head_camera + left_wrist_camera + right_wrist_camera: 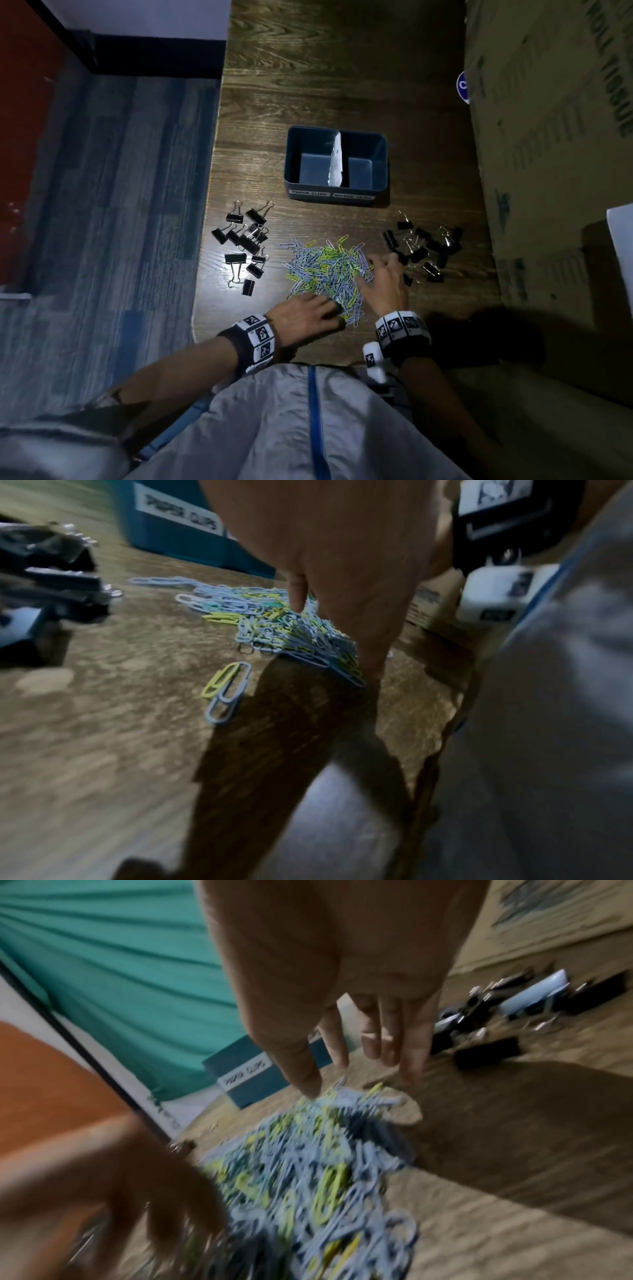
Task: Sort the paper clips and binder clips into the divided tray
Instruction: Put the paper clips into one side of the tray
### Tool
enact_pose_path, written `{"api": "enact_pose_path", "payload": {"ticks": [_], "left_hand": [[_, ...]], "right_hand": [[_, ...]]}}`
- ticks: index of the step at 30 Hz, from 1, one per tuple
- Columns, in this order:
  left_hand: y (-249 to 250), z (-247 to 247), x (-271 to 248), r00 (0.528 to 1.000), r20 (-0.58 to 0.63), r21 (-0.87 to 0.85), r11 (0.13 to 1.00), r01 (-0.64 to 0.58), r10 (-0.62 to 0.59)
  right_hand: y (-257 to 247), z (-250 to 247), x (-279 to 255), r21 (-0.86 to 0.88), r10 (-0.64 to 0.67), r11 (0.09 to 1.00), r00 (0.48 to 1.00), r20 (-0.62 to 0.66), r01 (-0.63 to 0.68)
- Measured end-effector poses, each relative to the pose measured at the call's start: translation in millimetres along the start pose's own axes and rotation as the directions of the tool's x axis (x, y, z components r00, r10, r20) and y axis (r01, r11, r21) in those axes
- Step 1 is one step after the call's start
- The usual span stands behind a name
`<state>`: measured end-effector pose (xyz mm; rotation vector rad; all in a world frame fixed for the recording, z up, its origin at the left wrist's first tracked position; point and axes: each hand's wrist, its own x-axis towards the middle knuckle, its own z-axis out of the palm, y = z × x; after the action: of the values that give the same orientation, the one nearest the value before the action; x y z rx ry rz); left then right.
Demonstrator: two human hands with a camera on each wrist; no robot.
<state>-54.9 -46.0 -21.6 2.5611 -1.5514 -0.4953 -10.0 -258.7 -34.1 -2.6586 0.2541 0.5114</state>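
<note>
A heap of blue and yellow-green paper clips (325, 270) lies on the wooden table in front of the dark blue divided tray (337, 197). The tray's two compartments look empty, with a white divider between them. My left hand (334, 310) presses its fingers into the heap's near edge (274, 620). My right hand (376, 270) touches the heap's right edge with spread, straight fingers (377, 1042), thumb on the clips (308, 1177). Black binder clips lie in two groups, one left (245, 240) and one right (421, 246) of the heap.
A large cardboard box (555, 137) stands along the table's right side. The table's left edge (209, 212) drops to a blue floor. Two loose paper clips (224, 691) lie apart from the heap, near my left hand.
</note>
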Motion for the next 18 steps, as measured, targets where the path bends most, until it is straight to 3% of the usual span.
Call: {"api": "enact_pose_path", "payload": {"ticks": [1, 3, 6, 8, 11, 14, 16, 18], "left_hand": [[-2.0, 1.9, 1.2, 0.996, 0.082, 0.045, 0.998, -0.050, 0.046], [-7.3, 2.8, 3.2, 0.989, 0.147, 0.060, 0.998, -0.034, 0.025], [-11.9, -0.5, 5.6, 0.992, 0.099, 0.029, 0.997, 0.077, -0.080], [-14.3, -0.1, 3.2, 0.995, 0.014, 0.040, 0.994, 0.101, -0.101], [-20.8, 3.0, -4.0, 0.980, -0.133, 0.015, 0.988, 0.151, -0.148], [-31.0, 3.0, -13.3, 0.925, -0.169, -0.146, 0.936, 0.319, -0.342], [-38.0, 1.0, -17.2, 0.870, -0.080, -0.239, 0.857, 0.457, -0.486], [-42.6, -1.3, -16.7, 0.832, 0.081, -0.277, 0.789, 0.548, -0.549]], "right_hand": [[4.0, -5.1, -1.1, 0.006, 0.028, 1.000, 1.000, 0.002, -0.028], [13.5, -13.8, -3.9, 0.002, 0.076, 0.997, 0.990, 0.117, -0.077], [21.7, -18.5, -13.5, -0.104, 0.089, 0.993, 0.933, 0.348, -0.056], [21.1, -9.5, -21.3, -0.131, 0.055, 0.991, 0.914, 0.402, -0.003], [16.1, 7.5, -28.1, -0.105, -0.022, 0.993, 0.940, 0.341, 0.061], [13.3, 11.1, -27.4, -0.031, -0.075, 0.996, 0.979, 0.188, 0.082], [15.1, 9.6, -24.8, -0.002, -0.066, 0.998, 0.987, 0.147, 0.067], [17.6, 7.1, -22.1, -0.012, -0.038, 0.999, 0.987, 0.156, 0.040]]}}
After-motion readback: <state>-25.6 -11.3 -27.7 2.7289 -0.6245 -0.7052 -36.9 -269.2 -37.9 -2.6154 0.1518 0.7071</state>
